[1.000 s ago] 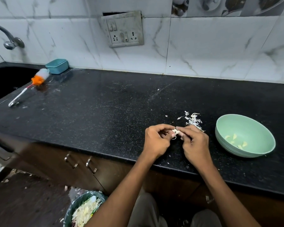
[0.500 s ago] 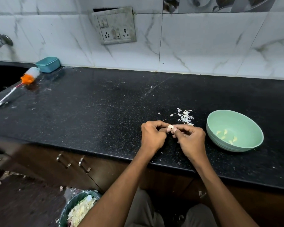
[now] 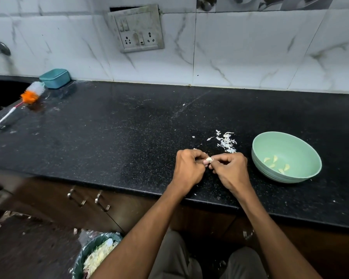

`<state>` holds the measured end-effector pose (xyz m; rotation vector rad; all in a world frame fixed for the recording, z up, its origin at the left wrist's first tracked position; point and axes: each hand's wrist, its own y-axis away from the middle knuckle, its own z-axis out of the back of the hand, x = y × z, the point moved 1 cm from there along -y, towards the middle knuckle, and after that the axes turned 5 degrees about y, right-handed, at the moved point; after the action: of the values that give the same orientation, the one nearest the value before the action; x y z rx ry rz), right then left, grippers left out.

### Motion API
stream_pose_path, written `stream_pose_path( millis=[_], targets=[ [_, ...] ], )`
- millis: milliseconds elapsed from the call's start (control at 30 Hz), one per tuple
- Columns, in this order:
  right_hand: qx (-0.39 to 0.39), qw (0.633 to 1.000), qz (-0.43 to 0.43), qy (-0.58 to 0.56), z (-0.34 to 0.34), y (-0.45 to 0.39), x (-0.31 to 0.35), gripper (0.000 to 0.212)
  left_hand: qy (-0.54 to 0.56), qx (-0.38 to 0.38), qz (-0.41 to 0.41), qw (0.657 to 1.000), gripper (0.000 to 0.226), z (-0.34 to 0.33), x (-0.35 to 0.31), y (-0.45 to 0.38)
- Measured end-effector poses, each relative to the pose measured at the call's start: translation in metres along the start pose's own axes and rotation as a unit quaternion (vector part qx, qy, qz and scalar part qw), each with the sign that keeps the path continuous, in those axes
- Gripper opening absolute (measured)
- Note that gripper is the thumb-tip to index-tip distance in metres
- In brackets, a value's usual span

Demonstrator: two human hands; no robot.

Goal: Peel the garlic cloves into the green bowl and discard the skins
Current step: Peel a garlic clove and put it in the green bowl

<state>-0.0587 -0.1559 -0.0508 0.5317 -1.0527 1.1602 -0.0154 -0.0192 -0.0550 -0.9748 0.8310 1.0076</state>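
A small pale garlic clove (image 3: 209,159) sits pinched between the fingertips of both hands, just above the black counter. My left hand (image 3: 187,170) grips it from the left with curled fingers. My right hand (image 3: 231,171) pinches it from the right. The green bowl (image 3: 302,148) stands on the counter to the right of my hands and holds several peeled cloves (image 3: 275,164). A loose heap of white garlic skins (image 3: 226,142) lies on the counter just behind my hands.
A bin (image 3: 83,258) with pale scraps stands on the floor below the counter's front edge. A brush (image 3: 18,105) and a teal box (image 3: 54,78) lie at the far left by the sink. Tiled wall with a socket plate (image 3: 136,28) behind.
The hands have stayed together at the clove, with the fingers shifting on it. The camera has drifted, so the scene sits differently in view.
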Motion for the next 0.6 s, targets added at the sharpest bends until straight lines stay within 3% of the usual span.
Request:
stream_pose_path(
  millis=[267,467,600],
  targets=[
    [0.001,1.0,-0.006,0.0,0.0002,-0.0002,-0.0029,0.011,0.034,0.007,0.034,0.999,0.014,0.0035,-0.0011,-0.0001],
    [-0.014,0.999,0.036,0.003,0.0017,0.0047,0.0031,0.007,0.064,0.02,0.062,0.996,0.019,0.0036,0.0003,-0.0017],
    [-0.023,0.999,0.032,0.001,0.0003,0.003,0.0034,0.014,0.102,0.018,0.078,0.992,0.017,0.0038,-0.0001,-0.0018]
  ],
)
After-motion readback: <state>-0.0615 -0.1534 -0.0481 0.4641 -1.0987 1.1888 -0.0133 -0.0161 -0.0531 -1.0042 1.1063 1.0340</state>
